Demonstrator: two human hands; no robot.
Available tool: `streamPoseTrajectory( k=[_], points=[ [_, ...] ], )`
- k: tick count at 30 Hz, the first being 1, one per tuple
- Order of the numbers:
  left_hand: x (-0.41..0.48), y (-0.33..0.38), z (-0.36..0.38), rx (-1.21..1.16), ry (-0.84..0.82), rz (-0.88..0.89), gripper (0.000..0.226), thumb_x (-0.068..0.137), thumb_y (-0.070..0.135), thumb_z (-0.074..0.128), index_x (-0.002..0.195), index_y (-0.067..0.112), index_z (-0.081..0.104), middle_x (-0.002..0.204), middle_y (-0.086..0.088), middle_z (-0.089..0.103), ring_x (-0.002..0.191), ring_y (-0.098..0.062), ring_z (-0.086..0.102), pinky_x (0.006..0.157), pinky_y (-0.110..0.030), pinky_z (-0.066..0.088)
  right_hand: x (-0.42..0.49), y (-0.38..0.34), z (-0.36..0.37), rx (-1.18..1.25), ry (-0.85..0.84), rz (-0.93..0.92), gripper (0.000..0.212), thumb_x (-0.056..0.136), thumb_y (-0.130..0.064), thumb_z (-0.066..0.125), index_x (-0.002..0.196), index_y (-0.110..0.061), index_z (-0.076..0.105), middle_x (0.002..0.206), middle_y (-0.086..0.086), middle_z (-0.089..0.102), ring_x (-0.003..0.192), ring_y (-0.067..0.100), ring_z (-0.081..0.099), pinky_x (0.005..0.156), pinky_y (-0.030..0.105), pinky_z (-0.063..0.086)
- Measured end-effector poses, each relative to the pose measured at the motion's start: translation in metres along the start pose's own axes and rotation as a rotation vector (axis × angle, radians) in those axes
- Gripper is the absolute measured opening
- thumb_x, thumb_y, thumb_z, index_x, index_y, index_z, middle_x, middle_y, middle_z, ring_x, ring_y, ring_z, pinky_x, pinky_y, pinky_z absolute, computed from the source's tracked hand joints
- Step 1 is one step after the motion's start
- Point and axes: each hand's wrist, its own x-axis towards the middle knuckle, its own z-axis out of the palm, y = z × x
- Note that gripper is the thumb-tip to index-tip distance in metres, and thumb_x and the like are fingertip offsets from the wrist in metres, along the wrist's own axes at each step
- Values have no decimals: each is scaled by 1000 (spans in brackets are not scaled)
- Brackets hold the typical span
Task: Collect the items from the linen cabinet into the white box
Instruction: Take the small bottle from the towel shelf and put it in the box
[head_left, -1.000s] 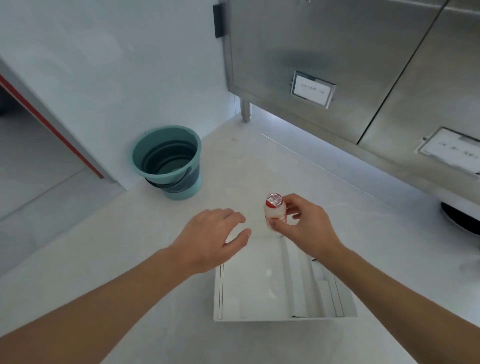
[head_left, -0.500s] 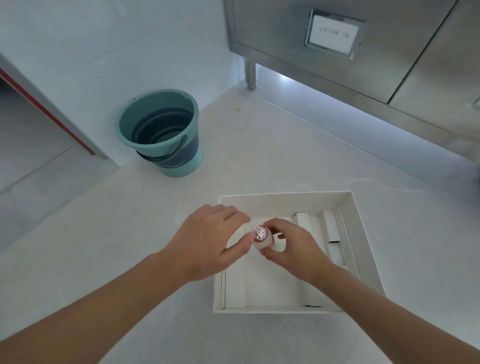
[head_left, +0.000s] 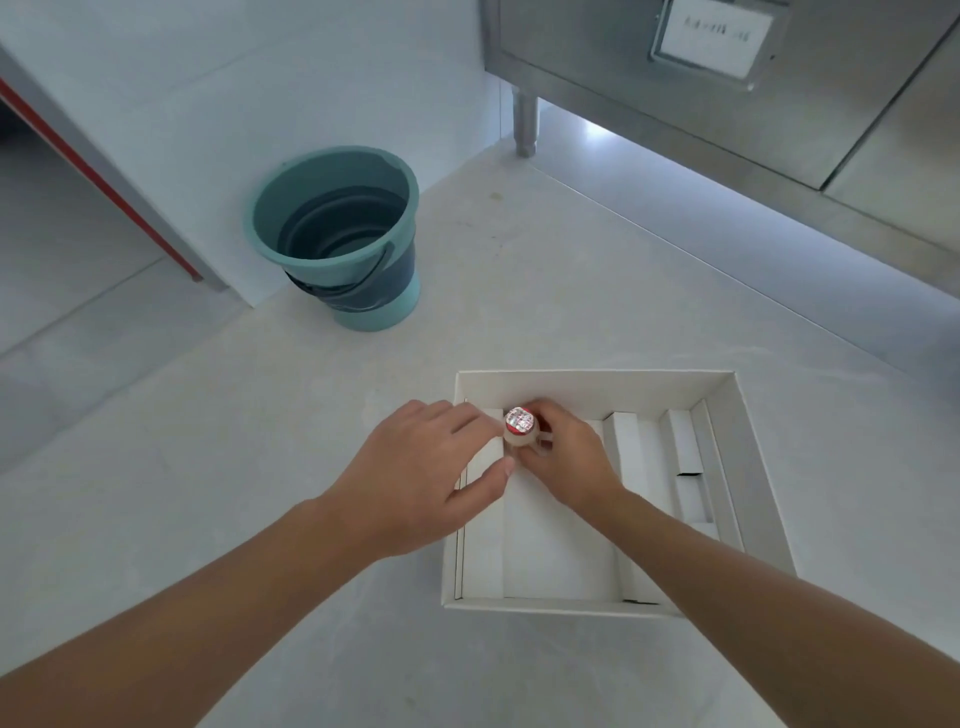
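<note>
A small pale bottle (head_left: 521, 428) with a red foil lid stands upright inside the white box (head_left: 748, 441), at its far left corner. My right hand (head_left: 563, 460) grips the bottle from the right, fingers curled round its body. My left hand (head_left: 421, 475) hovers over the box's left wall, fingers relaxed, with fingertips touching or nearly touching the bottle's left side. The box lies open on the pale floor, with folded white cardboard dividers along its right side.
A teal collapsible bucket (head_left: 337, 234) stands on the floor to the far left of the box. A steel cabinet (head_left: 675, 83) on legs with a label holder runs along the far right. A white wall with a red-edged door frame is at left.
My right hand has brought the bottle down from above the box into its far left corner. My left hand followed to the box's left wall. My view tilted down.
</note>
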Motion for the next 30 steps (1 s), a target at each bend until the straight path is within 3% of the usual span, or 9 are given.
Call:
streamPoseTrajectory(
  k=[9, 14, 19, 27, 30],
  points=[
    [-7, -11, 2, 7, -33, -56, 39, 97, 49, 39, 112, 22, 64, 107, 9, 67, 90, -16, 61, 80, -35, 47, 1, -3, 4, -3, 14, 80, 32, 82, -29, 79, 113, -27, 69, 102, -13, 73, 96, 10, 69, 88, 39, 57],
    [-3, -12, 5, 31, -36, -85, 42, 97, 50, 38, 112, 21, 65, 107, 8, 68, 91, -16, 62, 80, -34, 47, -8, -6, -6, -45, -58, 85, 46, 85, -38, 78, 126, -30, 62, 120, -16, 68, 114, 8, 62, 93, 30, 51],
    [6, -18, 1, 75, -23, -135, 45, 97, 49, 36, 112, 19, 66, 106, 5, 69, 87, -18, 62, 75, -33, 47, -34, -17, -31, -182, -71, 77, 63, 93, -43, 68, 148, -22, 47, 146, -8, 55, 134, 12, 52, 104, 28, 43],
    [36, 13, -57, 85, 16, -124, 50, 97, 52, 31, 112, 19, 65, 105, 4, 69, 89, -20, 63, 76, -35, 48, -54, -96, -109, -242, 5, -46, 54, 94, -41, 68, 142, -24, 54, 141, -8, 58, 129, 13, 55, 107, 32, 44],
    [49, 26, -97, 74, 27, -159, 53, 96, 55, 29, 116, 21, 63, 112, 4, 68, 97, -19, 63, 81, -38, 49, -54, -134, -140, -286, 15, -80, 56, 95, -40, 67, 145, -21, 52, 145, -5, 57, 132, 13, 54, 103, 23, 38]
  ],
)
